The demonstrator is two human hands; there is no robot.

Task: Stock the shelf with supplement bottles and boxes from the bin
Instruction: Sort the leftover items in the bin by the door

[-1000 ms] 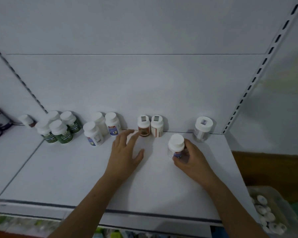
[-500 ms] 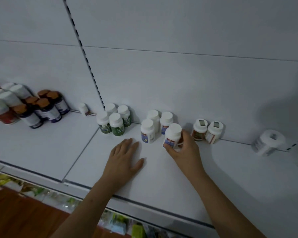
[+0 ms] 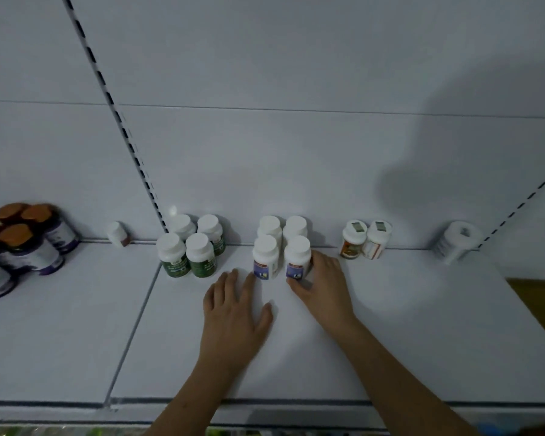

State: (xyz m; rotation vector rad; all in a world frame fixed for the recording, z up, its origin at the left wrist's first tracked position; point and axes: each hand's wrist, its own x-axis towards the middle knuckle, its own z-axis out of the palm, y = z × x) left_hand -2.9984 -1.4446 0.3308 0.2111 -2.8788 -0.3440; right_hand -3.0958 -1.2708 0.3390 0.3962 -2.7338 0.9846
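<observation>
1. The right hand (image 3: 323, 286) grips the blue-label bottle (image 3: 297, 258), thumb at its base and fingers curled round its right side; the bottle stands upright on the shelf (image 3: 406, 325).
2. The left hand (image 3: 235, 313) lies flat on the shelf, fingers straight and spread, holding nothing; its fingertips point to 12 o'clock, just short of the second blue bottle (image 3: 265, 258).
3. That second bottle stands just beside the held one, at its 9 o'clock. Two more white-capped bottles (image 3: 282, 226) stand directly behind the pair, at 12 o'clock, against the back panel (image 3: 296, 152), so the four make a tight square.
4. At 9 o'clock from this square, near but apart, four green-label bottles (image 3: 186, 251) form a like block at the seam between shelf boards.
5. At 3 o'clock from the held bottle, close to the right hand's knuckles, two orange-label bottles (image 3: 364, 240) stand touching each other at the back panel.
6. Farther out at 3 o'clock, well apart, a pale jar (image 3: 456, 240) sits tilted near the right upright.
7. Far out at 9 o'clock, a small white bottle (image 3: 117, 234) stands alone at the back, and beyond it a cluster of orange-capped dark bottles (image 3: 26, 240) fills the left edge.
8. The slotted upright (image 3: 120, 121) runs down to the green block.
</observation>
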